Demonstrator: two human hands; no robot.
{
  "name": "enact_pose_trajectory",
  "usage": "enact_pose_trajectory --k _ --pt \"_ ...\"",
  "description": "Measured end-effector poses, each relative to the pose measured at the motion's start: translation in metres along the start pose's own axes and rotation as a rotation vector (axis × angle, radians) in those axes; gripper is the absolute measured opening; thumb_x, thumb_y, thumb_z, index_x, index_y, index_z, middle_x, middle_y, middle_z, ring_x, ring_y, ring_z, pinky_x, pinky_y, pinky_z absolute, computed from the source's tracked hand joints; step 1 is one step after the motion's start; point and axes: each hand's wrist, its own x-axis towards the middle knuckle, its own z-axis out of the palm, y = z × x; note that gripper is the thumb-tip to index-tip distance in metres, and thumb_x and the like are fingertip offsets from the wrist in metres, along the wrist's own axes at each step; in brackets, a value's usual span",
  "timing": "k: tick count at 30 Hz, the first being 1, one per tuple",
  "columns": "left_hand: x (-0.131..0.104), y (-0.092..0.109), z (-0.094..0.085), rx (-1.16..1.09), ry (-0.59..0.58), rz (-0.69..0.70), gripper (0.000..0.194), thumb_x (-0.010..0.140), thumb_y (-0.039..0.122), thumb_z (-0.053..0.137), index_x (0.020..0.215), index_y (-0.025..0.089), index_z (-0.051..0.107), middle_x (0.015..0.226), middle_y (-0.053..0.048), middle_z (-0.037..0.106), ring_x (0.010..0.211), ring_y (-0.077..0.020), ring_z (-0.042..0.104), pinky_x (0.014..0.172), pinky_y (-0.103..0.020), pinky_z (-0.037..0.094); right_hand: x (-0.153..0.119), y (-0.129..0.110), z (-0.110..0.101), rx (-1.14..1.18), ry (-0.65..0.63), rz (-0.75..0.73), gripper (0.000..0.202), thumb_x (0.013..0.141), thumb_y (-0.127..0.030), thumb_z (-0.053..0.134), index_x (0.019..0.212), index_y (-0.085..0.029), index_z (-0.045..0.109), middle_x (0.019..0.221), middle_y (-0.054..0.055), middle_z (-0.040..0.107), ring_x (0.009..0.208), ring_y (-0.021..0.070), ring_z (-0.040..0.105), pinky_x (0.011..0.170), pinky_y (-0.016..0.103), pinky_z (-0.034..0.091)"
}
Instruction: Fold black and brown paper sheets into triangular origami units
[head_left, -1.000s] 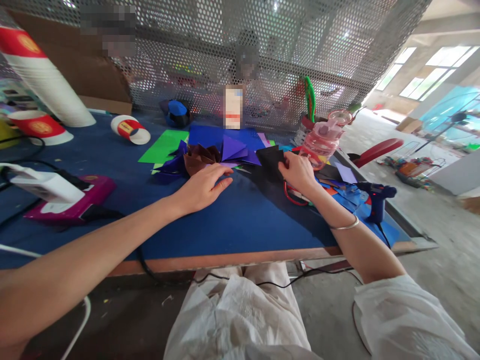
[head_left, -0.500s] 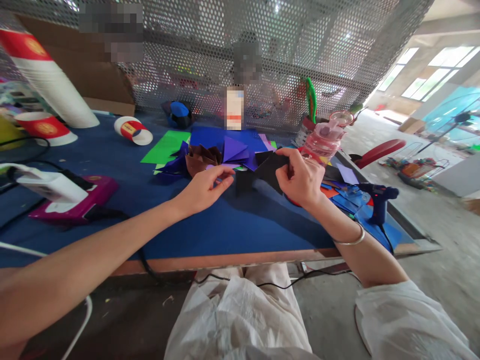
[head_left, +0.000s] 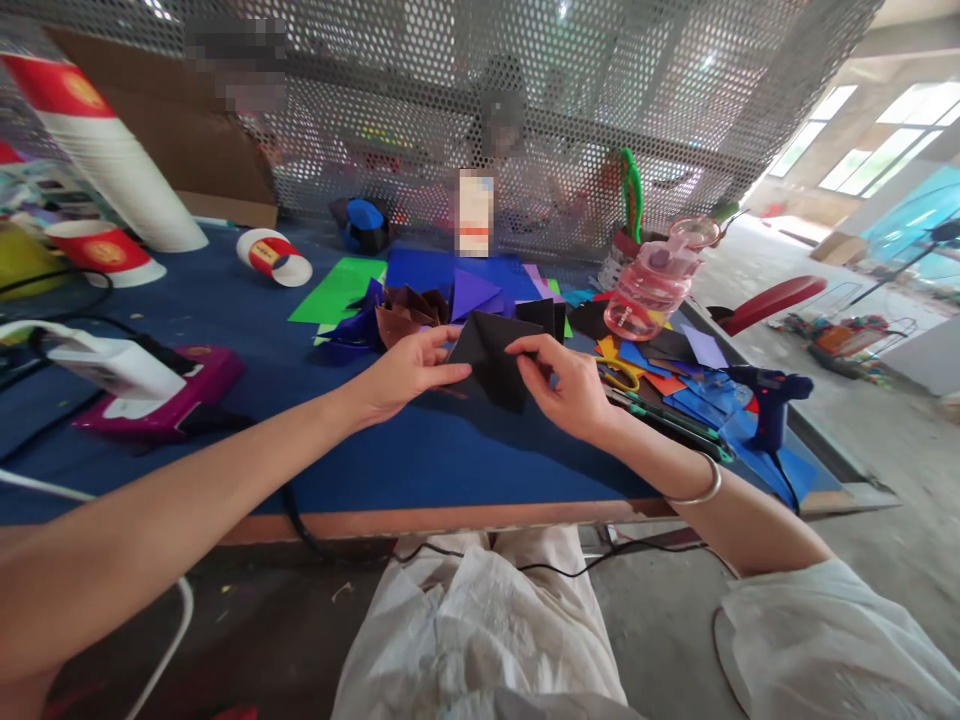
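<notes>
A folded black paper (head_left: 491,350) is held over the blue table (head_left: 450,460), in front of my body. My left hand (head_left: 416,375) pinches its left edge between thumb and fingers. On its right side, my right hand (head_left: 566,385) grips it with thumb and forefinger. Behind it lie a brown folded paper piece (head_left: 409,315), a purple folded piece (head_left: 474,293) and another black folded piece (head_left: 547,315). A green sheet (head_left: 337,288) and a blue sheet (head_left: 427,270) lie farther back.
A pink bottle (head_left: 649,290), yellow-handled scissors (head_left: 619,374), coloured scraps and a blue glue gun (head_left: 769,400) are on the right. At the left are a purple power strip (head_left: 165,405), paper cups (head_left: 274,257) and cables. A perforated metal screen (head_left: 420,110) stands behind.
My right hand has moved left and down, bringing the black paper between both hands. My left hand has taken hold of its left edge. The bottle and scissors are now uncovered.
</notes>
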Motion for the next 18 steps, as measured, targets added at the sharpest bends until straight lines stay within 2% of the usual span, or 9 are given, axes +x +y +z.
enact_pose_trajectory --k 3,5,7,10,13,15,18 --pt "0.0 -0.003 -0.005 0.024 -0.001 0.012 0.058 0.07 0.031 0.081 0.123 0.018 0.062 0.089 -0.005 0.077 0.076 -0.0217 0.074 0.069 -0.037 0.064 0.0 0.005 0.002 0.025 -0.061 0.005 0.028 0.101 -0.031 0.043 0.115 -0.022 0.066 0.075 0.0 0.065 0.063 0.0139 0.059 0.065 0.027 0.045" --pt "0.0 -0.003 -0.007 0.063 0.003 0.035 0.053 0.072 0.031 0.078 0.121 0.017 0.063 0.087 -0.006 0.077 0.077 -0.0233 0.075 0.068 -0.038 0.064 0.002 0.01 0.001 0.029 -0.053 -0.041 0.031 0.1 -0.024 0.039 0.114 -0.021 0.067 0.089 0.005 0.069 0.077 0.016 0.064 0.075 0.029 0.05" --pt "-0.001 -0.001 -0.009 0.085 0.013 0.04 0.051 0.073 0.032 0.076 0.12 0.017 0.064 0.088 -0.006 0.077 0.08 -0.0245 0.075 0.069 -0.039 0.065 0.004 0.015 0.001 -0.015 -0.016 -0.118 0.037 0.094 -0.013 0.038 0.115 -0.019 0.069 0.105 0.01 0.069 0.097 0.0196 0.065 0.087 0.034 0.051" --pt "-0.002 0.004 -0.009 0.03 0.03 0.017 0.048 0.072 0.025 0.075 0.118 0.019 0.066 0.09 -0.006 0.078 0.08 -0.0227 0.075 0.067 -0.035 0.064 0.006 0.02 0.002 -0.191 0.047 -0.198 0.048 0.083 -0.005 0.047 0.122 -0.021 0.069 0.135 0.015 0.058 0.125 0.0272 0.055 0.104 0.045 0.047" --pt "-0.003 0.01 -0.007 -0.092 0.026 -0.035 0.045 0.07 0.016 0.076 0.114 0.018 0.069 0.086 -0.005 0.078 0.073 -0.0186 0.074 0.062 -0.027 0.061 0.006 0.024 0.004 -0.367 0.049 -0.272 0.048 0.083 -0.011 0.06 0.127 -0.028 0.067 0.155 0.012 0.045 0.144 0.034 0.037 0.111 0.054 0.038" --pt "-0.004 0.012 -0.006 -0.155 0.027 -0.077 0.045 0.068 0.013 0.078 0.112 0.017 0.069 0.083 -0.004 0.078 0.07 -0.0167 0.073 0.06 -0.024 0.06 0.006 0.026 0.004 -0.433 0.027 -0.368 0.044 0.084 -0.018 0.067 0.126 -0.029 0.068 0.156 0.01 0.047 0.146 0.0352 0.035 0.112 0.055 0.034" --pt "-0.005 0.013 -0.005 -0.199 0.024 -0.116 0.048 0.066 0.012 0.08 0.113 0.015 0.069 0.082 -0.004 0.078 0.068 -0.0161 0.072 0.058 -0.023 0.06 0.005 0.028 0.002 -0.472 0.037 -0.552 0.035 0.087 -0.021 0.067 0.122 -0.028 0.07 0.142 0.008 0.063 0.137 0.0301 0.048 0.112 0.05 0.032"
